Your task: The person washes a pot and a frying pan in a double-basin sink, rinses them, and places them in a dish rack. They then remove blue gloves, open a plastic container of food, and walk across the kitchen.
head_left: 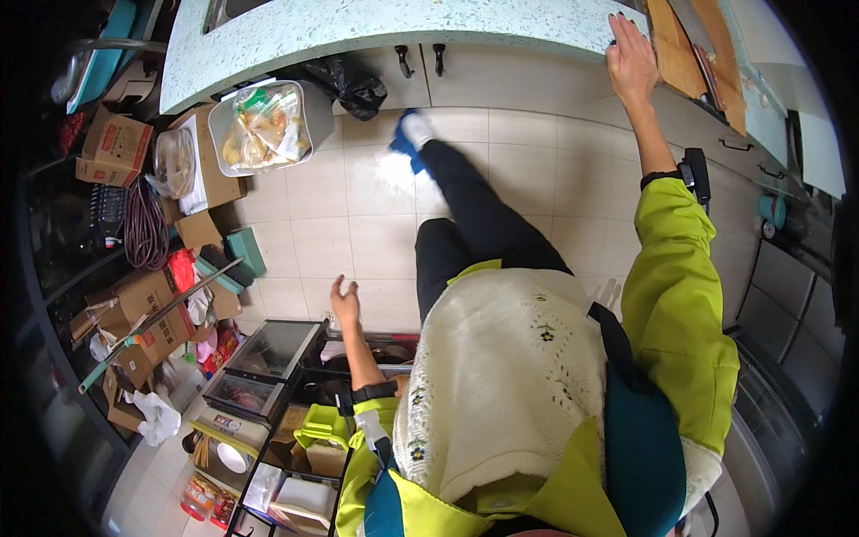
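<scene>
My right hand [633,62] reaches up and rests flat on the edge of the speckled pale-green countertop [429,20], close to a wooden board [673,50]. Nothing shows in its grasp. My left hand [345,302] hangs over the tiled floor [382,245] with fingers apart and holds nothing. Nearest to it is a dark storage rack [312,352] with clear-lidded bins. One of my feet, in a blue slipper [406,142], is stretched forward on the floor, slightly blurred, below the cabinet doors [496,74].
A bin with bagged waste [268,127] stands under the counter beside a black plastic bag [349,87]. Cardboard boxes [117,148], a cable coil [146,228] and a green-handled pole [161,315] crowd the left. A lime-green container [322,426] sits on the rack.
</scene>
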Motion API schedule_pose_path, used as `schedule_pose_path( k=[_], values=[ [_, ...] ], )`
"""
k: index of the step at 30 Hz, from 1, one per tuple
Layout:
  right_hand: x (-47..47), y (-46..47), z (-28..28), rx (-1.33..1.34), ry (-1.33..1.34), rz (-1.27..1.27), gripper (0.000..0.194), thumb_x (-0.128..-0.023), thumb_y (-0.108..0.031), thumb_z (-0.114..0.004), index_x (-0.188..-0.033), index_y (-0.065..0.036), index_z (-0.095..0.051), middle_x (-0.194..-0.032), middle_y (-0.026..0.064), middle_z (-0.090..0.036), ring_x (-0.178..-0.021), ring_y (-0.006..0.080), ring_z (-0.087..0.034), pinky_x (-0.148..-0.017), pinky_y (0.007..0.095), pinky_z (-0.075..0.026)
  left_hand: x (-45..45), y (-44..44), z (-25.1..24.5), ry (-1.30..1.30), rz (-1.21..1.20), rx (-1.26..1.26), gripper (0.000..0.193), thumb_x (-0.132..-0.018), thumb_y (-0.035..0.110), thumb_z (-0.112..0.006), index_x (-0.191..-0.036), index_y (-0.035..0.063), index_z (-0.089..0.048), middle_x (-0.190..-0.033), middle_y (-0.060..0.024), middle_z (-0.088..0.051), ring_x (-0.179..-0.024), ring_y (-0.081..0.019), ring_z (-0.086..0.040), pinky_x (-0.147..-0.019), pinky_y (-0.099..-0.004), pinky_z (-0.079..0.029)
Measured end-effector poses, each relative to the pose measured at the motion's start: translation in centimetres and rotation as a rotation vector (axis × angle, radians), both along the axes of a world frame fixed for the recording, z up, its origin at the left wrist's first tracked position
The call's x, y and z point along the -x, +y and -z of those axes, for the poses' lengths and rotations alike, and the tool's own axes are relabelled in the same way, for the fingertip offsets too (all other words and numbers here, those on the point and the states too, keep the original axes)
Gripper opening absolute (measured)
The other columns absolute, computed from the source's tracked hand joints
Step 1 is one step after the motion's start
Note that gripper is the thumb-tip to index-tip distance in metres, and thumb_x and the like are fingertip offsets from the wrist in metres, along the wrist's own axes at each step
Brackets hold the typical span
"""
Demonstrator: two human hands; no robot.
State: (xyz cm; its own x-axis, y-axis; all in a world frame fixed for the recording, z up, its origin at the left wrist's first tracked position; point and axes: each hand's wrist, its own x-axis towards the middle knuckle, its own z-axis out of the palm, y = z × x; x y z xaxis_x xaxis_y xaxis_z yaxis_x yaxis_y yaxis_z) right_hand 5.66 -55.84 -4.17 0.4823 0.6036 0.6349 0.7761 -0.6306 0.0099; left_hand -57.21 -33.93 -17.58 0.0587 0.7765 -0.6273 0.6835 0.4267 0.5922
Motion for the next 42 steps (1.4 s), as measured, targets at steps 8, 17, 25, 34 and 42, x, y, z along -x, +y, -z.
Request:
schedule_pose_path(
  k=[8,17,25,34,42],
  values=[
    [-0.1,0.8,-0.5,-0.054,-0.086,-0.02,0.043,-0.076,-0.017,-0.038,-0.116,-0.012,-0.053,-0.118,0.0046,-0.054,-0.109,0.0226,-0.05,-0.092,0.035,-0.038,-11.9,5.1,-3.2,-0.142,0.297,-0.324,0.036,-0.079,0.009,-0.055,-0.114,0.0018,-0.051,-0.112,-0.0189,-0.049,-0.076,-0.0173,-0.058,-0.067,-0.0259,-0.046],
    [1.0,1.7,-1.8,0.016,-0.017,0.027,0.046,-0.071,-0.013,-0.039,-0.113,-0.001,-0.053,-0.118,0.0149,-0.052,-0.11,0.0311,-0.048,-0.093,0.0416,-0.035,-10.7,1.1,-1.3,0.044,0.509,-0.165,0.037,-0.078,0.009,-0.056,-0.113,0.0017,-0.05,-0.123,-0.0234,-0.036,-0.074,-0.0227,-0.061,-0.067,-0.029,-0.049],
    [0.9,1.0,-1.7,0.046,-0.001,0.046,0.046,-0.071,-0.014,-0.039,-0.114,-0.002,-0.052,-0.118,0.014,-0.052,-0.112,0.0305,-0.047,-0.094,0.0412,-0.034,-7.4,-7.9,-0.1,-0.031,0.419,0.041,0.033,-0.079,0.002,-0.053,-0.111,-0.0058,-0.047,-0.118,-0.0205,-0.036,-0.072,-0.0258,-0.062,-0.059,-0.0285,-0.055],
    [-0.1,0.3,0.1,-0.064,0.023,-0.022,0.045,-0.074,-0.015,-0.043,-0.118,-0.014,-0.052,-0.121,0.0028,-0.051,-0.112,0.0207,-0.048,-0.094,0.0348,-0.036,-0.7,-9.6,-1.7,0.141,0.323,0.008,0.035,-0.076,0.012,-0.057,-0.108,-0.0017,-0.052,-0.113,-0.0218,-0.045,-0.094,-0.0318,-0.054,-0.079,-0.0356,-0.046],
    [0.0,-0.1,0.3,-0.017,0.048,0.047,0.049,-0.071,-0.007,-0.04,-0.118,-0.011,-0.052,-0.121,0.0043,-0.052,-0.113,0.0221,-0.048,-0.095,0.0349,-0.036,4.3,-6.9,-2.5,0.156,0.081,0.076,0.037,-0.071,0.016,-0.06,-0.105,0.0005,-0.056,-0.107,-0.0224,-0.051,-0.102,-0.0338,-0.049,-0.088,-0.0374,-0.039]
  ],
)
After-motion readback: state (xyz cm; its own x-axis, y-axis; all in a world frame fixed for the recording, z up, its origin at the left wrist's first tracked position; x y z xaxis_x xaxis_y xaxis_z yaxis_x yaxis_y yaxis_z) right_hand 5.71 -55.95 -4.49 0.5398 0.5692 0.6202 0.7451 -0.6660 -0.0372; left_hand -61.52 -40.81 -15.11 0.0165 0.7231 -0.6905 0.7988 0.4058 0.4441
